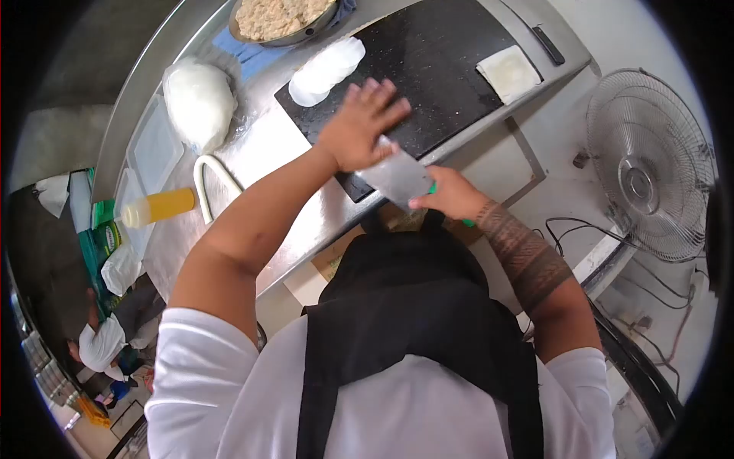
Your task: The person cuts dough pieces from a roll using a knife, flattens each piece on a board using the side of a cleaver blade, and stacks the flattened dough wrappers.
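Under right hand [453, 194], half-hidden green handle [433, 187]

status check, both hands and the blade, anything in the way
Left hand open over black board. Right hand gripping green-handled blade. Possibly in the way: white discs just beyond left hand.

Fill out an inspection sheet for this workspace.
Surface: metal table carrying a black board.
Job's things: green-handled blade; overlapping white rounds at the board's edge; pan of chunky mixture on blue cloth.
Clutter: white bag, yellow bottle, curved white tube.
Grips: left grip spread, blurred, beside the blade, contact unclear; right grip holding the blade.
Cables: dark cables near the fan.
Surroundings: fan at right; another person far left.
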Demonstrator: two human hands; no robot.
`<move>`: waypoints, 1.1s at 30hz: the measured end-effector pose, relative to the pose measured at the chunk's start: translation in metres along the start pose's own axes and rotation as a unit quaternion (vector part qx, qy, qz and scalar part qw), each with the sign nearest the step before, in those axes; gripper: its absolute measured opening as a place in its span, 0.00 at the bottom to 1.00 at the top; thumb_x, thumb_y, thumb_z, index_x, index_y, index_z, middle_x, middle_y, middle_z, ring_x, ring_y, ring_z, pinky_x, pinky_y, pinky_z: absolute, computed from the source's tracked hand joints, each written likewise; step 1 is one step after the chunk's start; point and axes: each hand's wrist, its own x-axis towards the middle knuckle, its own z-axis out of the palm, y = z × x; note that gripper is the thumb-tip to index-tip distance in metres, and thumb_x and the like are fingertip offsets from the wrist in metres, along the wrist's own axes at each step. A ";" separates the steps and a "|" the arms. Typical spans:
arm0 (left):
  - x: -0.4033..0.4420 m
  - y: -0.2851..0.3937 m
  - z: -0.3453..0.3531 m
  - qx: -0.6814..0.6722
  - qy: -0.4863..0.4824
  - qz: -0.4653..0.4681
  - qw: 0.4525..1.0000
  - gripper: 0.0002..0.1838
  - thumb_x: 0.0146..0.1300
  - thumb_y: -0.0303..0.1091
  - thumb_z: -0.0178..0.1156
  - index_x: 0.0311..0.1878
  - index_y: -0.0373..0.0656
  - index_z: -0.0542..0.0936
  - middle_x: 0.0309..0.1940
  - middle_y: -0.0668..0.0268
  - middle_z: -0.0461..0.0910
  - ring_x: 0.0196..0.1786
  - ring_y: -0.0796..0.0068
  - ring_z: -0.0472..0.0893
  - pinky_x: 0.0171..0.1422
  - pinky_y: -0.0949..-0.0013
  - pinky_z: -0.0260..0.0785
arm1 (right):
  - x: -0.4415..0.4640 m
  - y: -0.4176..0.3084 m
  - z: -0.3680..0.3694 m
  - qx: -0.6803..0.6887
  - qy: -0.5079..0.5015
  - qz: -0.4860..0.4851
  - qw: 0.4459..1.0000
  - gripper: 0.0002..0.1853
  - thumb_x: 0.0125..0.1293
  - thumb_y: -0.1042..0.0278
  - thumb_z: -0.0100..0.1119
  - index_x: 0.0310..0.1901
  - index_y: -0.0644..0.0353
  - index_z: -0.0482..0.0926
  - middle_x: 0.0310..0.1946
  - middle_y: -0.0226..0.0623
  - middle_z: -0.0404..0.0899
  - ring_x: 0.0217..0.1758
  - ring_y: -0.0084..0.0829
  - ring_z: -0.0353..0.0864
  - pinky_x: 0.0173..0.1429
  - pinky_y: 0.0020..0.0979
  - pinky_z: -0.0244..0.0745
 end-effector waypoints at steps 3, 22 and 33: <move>-0.015 0.015 0.007 -0.014 -0.087 0.039 0.995 0.46 0.73 0.70 0.58 0.89 0.64 0.62 0.91 0.47 0.51 0.91 0.36 0.51 0.91 0.29 0.42 | 0.003 -0.009 0.013 -0.044 -0.026 0.019 0.999 0.34 0.64 0.51 0.82 0.64 0.66 0.83 0.52 0.50 0.90 0.56 0.42 0.89 0.64 0.42 0.81; 0.065 -0.033 0.009 0.074 0.007 0.078 0.994 0.47 0.73 0.67 0.59 0.91 0.67 0.57 0.92 0.50 0.47 0.92 0.43 0.49 0.93 0.33 0.38 | 0.030 -0.044 -0.038 -0.187 0.121 0.011 0.975 0.31 0.63 0.50 0.82 0.55 0.69 0.83 0.46 0.57 0.89 0.53 0.55 0.91 0.60 0.48 0.83; 0.040 0.012 0.025 0.013 -0.027 0.136 0.990 0.49 0.69 0.75 0.57 0.90 0.71 0.59 0.92 0.55 0.51 0.92 0.42 0.52 0.91 0.26 0.39 | -0.026 -0.024 0.009 -0.082 0.107 0.089 0.987 0.34 0.67 0.52 0.79 0.65 0.68 0.80 0.54 0.59 0.88 0.64 0.57 0.87 0.68 0.50 0.79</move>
